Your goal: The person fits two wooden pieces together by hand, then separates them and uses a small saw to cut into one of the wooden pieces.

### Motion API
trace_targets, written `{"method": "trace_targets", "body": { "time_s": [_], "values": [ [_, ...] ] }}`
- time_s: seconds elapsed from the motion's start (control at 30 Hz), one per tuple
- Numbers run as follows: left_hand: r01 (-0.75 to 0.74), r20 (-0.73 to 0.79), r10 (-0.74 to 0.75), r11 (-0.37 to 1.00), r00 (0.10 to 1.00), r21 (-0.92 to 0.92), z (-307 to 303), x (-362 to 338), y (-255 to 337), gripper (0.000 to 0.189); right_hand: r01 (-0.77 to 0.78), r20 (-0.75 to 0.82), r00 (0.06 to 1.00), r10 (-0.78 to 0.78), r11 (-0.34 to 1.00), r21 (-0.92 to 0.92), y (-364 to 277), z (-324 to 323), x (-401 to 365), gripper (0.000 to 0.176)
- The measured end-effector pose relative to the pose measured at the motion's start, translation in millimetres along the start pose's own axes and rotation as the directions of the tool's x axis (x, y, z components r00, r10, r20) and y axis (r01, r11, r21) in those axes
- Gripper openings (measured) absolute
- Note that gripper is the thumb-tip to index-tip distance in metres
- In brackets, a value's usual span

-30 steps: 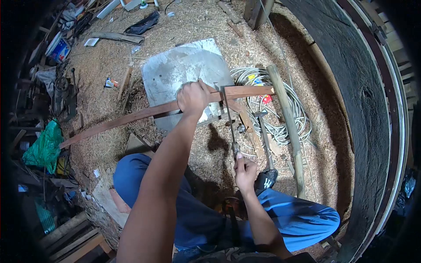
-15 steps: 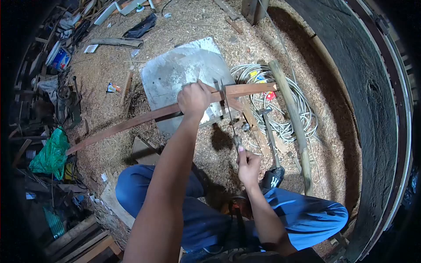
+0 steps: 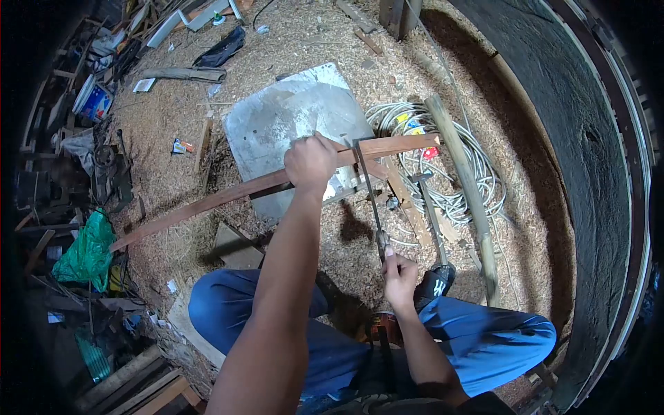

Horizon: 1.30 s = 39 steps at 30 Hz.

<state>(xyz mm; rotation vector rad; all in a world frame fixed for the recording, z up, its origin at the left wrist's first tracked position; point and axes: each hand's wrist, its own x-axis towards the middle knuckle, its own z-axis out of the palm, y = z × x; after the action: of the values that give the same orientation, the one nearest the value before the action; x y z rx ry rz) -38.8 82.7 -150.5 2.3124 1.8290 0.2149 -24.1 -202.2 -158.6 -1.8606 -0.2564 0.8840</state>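
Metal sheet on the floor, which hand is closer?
Left. The left hand grips the wooden strip over the metal sheet; the right hand holds the saw handle, well clear of it.

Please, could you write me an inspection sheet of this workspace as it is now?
Surface: floor covered with sawdust; a grey metal sheet lies on it.
Job's things: long wooden strip passes over the sheet; the saw crosses it.
Clutter: green bag and scrap boards at the left; bamboo pole at the right.
Hands: left hand grips the strip; right hand grips the saw handle.
Cables: pale coil under the pole.
Surroundings: dark curved wall at the right.
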Motion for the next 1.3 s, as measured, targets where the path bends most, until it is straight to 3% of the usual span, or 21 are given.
{"method": "trace_targets", "body": {
  "time_s": [0.13, 0.27, 0.47, 0.53, 0.73, 0.87, 0.93, 1.0, 1.03, 1.17, 1.27, 1.3],
  "values": [
    [0.002, 0.001, -0.002, 1.000, 1.000, -0.004, 1, -3, 2, 0.043, 0.095, -0.021, 0.995, -0.099, 0.986, -0.137, -10, 4, 14, 0.053],
    [-0.022, -0.044, 0.022, 1.000, 0.999, -0.001, 5, -4, -1, 0.042, 0.116, -0.032, 0.993, -0.117, 0.993, -0.036, -13, 8, 12, 0.057],
    [-0.041, -0.051, 0.041, 0.999, 0.998, -0.016, 7, -3, -1, 0.041, 0.082, -0.022, 0.996, -0.085, 0.989, -0.119, -8, 4, 13, 0.051],
    [-0.008, -0.018, 0.007, 1.000, 1.000, -0.029, 0, -3, 2, 0.041, 0.164, -0.039, 0.985, -0.169, 0.980, -0.110, -12, 10, 21, 0.051],
    [-0.061, -0.073, 0.059, 0.998, 0.996, -0.024, 4, -1, -1, 0.041, 0.042, -0.031, 0.999, -0.044, 0.997, -0.069, -3, -2, -6, 0.054],
    [-0.032, -0.047, 0.030, 0.999, 0.998, -0.028, 5, -3, -1, 0.042, 0.143, -0.027, 0.989, -0.146, 0.984, -0.106, -18, 13, 27, 0.052],
    [-0.038, -0.032, 0.037, 0.999, 0.999, -0.028, 3, -2, -1, 0.042, 0.099, -0.035, 0.994, -0.100, 0.994, -0.041, -21, 13, 24, 0.051],
    [-0.044, -0.034, 0.043, 0.999, 0.999, -0.021, 2, -2, -2, 0.042, 0.144, -0.018, 0.989, -0.146, 0.986, -0.088, 5, 3, 9, 0.051],
    [-0.044, -0.035, 0.043, 0.999, 0.998, -0.022, 3, -1, -1, 0.042, 0.059, -0.021, 0.998, -0.060, 0.998, -0.032, 2, -1, -3, 0.052],
    [-0.052, -0.057, 0.051, 0.998, 0.997, -0.018, 9, -1, -3, 0.042, 0.101, -0.033, 0.994, -0.107, 0.984, -0.147, -10, 3, 12, 0.057],
    [-0.048, -0.061, 0.047, 0.999, 0.997, -0.010, 6, -3, -2, 0.041, 0.110, -0.026, 0.993, -0.112, 0.992, -0.055, -29, 15, 26, 0.057],
    [-0.047, -0.051, 0.047, 0.999, 0.998, -0.007, 5, -3, -1, 0.042, 0.180, -0.033, 0.982, -0.184, 0.979, -0.097, -16, 12, 23, 0.057]
  ]
}}
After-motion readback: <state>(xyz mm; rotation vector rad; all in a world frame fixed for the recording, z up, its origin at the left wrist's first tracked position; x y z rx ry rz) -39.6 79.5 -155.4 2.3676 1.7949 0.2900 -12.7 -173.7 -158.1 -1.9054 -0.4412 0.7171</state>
